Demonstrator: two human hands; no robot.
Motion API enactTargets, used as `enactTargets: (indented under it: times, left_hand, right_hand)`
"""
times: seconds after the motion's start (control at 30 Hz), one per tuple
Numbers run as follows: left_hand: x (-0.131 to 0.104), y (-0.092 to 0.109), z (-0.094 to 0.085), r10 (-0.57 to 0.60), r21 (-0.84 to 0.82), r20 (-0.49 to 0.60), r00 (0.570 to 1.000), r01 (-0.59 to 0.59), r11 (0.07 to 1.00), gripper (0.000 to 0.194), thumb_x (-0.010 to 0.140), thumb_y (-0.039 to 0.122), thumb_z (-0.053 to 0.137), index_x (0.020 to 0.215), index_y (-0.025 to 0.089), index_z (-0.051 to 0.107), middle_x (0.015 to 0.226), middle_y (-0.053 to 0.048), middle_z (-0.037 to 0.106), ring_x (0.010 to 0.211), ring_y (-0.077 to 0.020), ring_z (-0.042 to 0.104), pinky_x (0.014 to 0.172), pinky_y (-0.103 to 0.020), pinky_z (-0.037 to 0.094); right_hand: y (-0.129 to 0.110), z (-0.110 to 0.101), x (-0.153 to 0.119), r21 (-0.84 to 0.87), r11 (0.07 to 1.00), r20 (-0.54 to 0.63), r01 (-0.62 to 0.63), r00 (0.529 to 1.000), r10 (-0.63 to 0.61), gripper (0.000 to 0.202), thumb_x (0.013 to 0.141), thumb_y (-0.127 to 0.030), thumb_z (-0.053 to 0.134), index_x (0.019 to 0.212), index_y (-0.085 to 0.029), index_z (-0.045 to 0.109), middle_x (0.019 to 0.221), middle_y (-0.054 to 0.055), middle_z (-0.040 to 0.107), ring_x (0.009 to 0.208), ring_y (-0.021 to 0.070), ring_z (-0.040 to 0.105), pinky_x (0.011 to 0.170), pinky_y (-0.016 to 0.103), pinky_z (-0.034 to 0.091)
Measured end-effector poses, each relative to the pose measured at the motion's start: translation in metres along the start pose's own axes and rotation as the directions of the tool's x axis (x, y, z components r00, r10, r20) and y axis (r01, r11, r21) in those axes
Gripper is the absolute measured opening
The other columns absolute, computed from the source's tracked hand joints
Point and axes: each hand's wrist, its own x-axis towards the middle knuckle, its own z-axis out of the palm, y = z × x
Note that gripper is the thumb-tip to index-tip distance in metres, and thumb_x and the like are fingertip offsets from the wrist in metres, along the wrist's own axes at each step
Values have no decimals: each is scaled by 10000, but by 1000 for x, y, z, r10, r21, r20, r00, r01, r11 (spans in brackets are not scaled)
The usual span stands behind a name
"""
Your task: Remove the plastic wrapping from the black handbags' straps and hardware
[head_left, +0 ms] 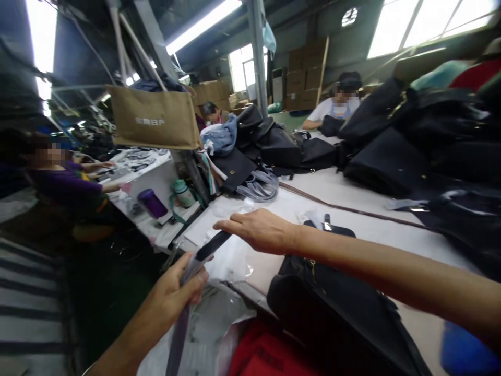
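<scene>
A long black strap (213,245), partly sleeved in clear plastic, runs between my two hands. My left hand (182,287) is closed around its plastic-covered part, and the strap hangs below it toward the bottom edge. At the upper end, my right hand (260,230) pinches the bare black part, fingers bent over it. Under my right forearm lies a black handbag (332,308) with a gold zipper pull, tilted on the table's near edge. Its far side is partly hidden by my arm.
Black bags (391,156) pile up on the right of the white table (352,188). Plastic-wrapped straps (258,185) lie coiled ahead. A brown fabric bag (154,117) hangs by a post. Red cloth (262,350) sits below. Co-workers sit left (66,177) and across (336,107).
</scene>
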Motion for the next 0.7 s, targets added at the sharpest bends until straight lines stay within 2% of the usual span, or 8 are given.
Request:
enactTargets:
  times: [0.1,0.17,0.23,0.37,0.47,0.57,0.63,0.7]
  left_hand:
    - [-1,-8,2,4,-198,75,997,11,980,434,883,447,526,1216,169,529,708,11,468,600,-118,414,564,-240,373]
    - [-2,-13,4,5,-363,131,991,43,931,407,915,466,459,1162,161,564,760,-3,445,638,-117,399,590,-238,372]
    - [-3,-15,6,-9,-451,158,987,80,889,390,948,455,389,1086,159,603,795,-14,451,685,-122,418,646,-242,388]
    - [-1,-18,10,-17,-417,146,989,78,906,319,946,398,446,931,155,652,750,-16,508,705,-124,456,665,-220,399]
    - [3,-20,15,-50,-446,128,991,103,889,228,893,357,566,998,184,671,807,-25,592,729,-130,520,706,-223,442]
    - [7,-21,20,-79,-466,91,993,113,878,263,838,332,647,1064,201,676,942,-53,662,863,-187,594,827,-286,466]
    - [8,-22,24,-92,-452,77,993,117,884,246,812,324,678,1018,189,690,945,-61,682,867,-198,608,791,-278,474]
    - [10,-23,27,-101,-433,77,992,124,893,208,792,322,701,938,174,692,867,-51,691,780,-173,605,704,-245,468]
  right_hand:
    - [4,3,-6,275,961,21,-28,1000,23,391,957,-279,446,1344,-234,413,1039,70,618,838,161,587,653,241,391]
    - [4,1,-12,442,893,103,-86,994,44,432,943,-436,460,1313,-212,466,968,63,631,801,155,579,663,237,387]
    - [3,-3,-17,541,822,216,-178,974,69,477,941,-530,396,1227,-178,544,830,43,615,701,136,545,627,228,369]
    - [1,-12,-26,589,753,332,-294,937,106,546,953,-568,294,1031,-141,625,722,24,556,624,114,476,584,218,338]
    - [1,-16,-32,581,750,358,-316,927,113,496,932,-559,384,1051,-144,628,721,20,563,618,112,469,564,212,323]
    - [3,-21,-39,595,743,371,-305,925,83,446,924,-518,443,1101,-155,631,744,20,595,622,110,483,566,211,325]
    - [4,-24,-43,609,736,369,-295,927,66,421,917,-494,476,1133,-169,632,778,24,620,650,115,508,585,212,336]
    - [4,-27,-47,617,728,372,-297,926,63,400,903,-477,513,1142,-182,637,806,25,639,678,119,528,602,211,344]
